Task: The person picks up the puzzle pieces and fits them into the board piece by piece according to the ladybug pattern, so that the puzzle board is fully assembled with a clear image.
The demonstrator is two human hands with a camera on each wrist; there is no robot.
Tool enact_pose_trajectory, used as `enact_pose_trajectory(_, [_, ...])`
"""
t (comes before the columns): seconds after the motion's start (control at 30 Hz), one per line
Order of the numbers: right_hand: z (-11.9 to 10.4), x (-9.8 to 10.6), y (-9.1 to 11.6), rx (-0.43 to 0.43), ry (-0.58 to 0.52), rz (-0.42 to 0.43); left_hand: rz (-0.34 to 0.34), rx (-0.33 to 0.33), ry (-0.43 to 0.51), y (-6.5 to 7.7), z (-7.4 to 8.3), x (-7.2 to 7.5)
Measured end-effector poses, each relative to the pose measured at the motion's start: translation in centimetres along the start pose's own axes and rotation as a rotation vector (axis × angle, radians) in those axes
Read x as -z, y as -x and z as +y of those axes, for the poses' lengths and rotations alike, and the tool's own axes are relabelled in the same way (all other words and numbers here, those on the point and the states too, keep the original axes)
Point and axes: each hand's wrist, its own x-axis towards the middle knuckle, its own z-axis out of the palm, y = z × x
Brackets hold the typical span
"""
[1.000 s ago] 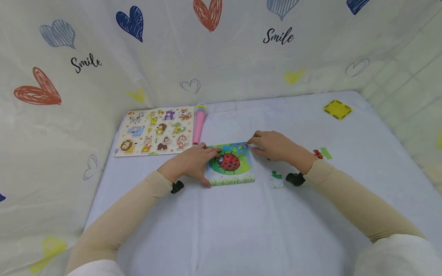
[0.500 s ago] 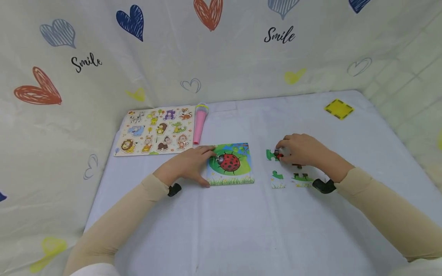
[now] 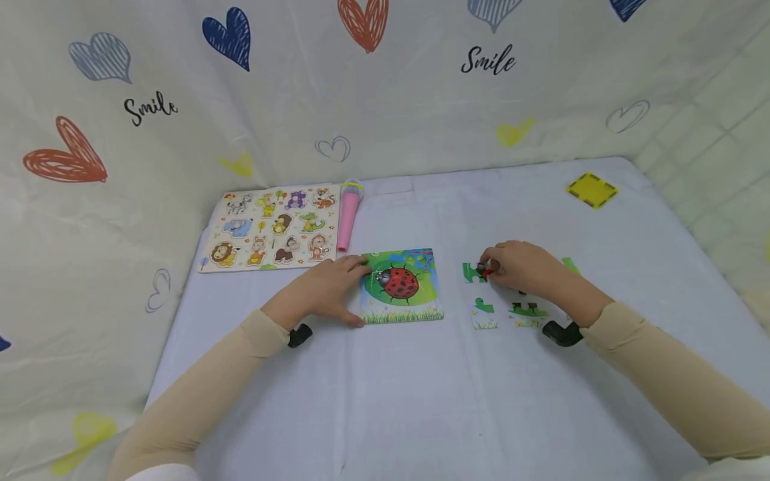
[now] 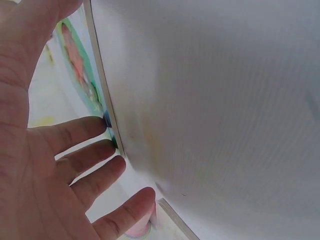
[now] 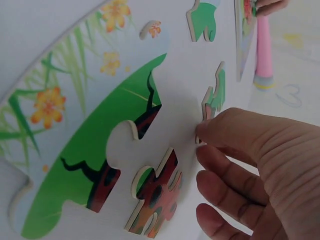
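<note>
On the white table lies a square ladybug puzzle board. My left hand spreads along its left side, fingers extended at the upper left and thumb near the lower left corner. The left wrist view shows those fingertips right at the board's thin edge. To the right, my right hand pinches a small puzzle piece with red and dark colours, beside a green puzzle piece. Its underside and far part are hidden by the fingers. Close below the fingertips, a red spotted piece lies in the right wrist view.
Several loose pieces, including a green-and-white one and a grassy one with black legs, lie near my right hand. An animal puzzle board and a pink toy microphone lie back left. A yellow square marks the far right.
My right hand has left the board's top right corner, moved right to the loose pieces and taken hold of one. My left hand has shifted slightly left along the board's edge.
</note>
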Motion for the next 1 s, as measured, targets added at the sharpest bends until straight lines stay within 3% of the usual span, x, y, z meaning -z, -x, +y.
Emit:
enact_pose_trajectory(0.3, [-0.2,-0.6,-0.5,0.004,-0.060,0.027,0.008,-0.030,0.002,0.0,0.1,0.0])
enact_pose_trajectory(0.47, [-0.8,-0.7,-0.9,0.058,-0.075,0.079,0.011,-0.015,0.006,0.0,0.1,-0.1])
enact_pose_trajectory(1.0, [-6.8,-0.6,-4.3,0.192,-0.162,0.109,0.020,0.000,0.030,0.2,-0.1,-0.2])
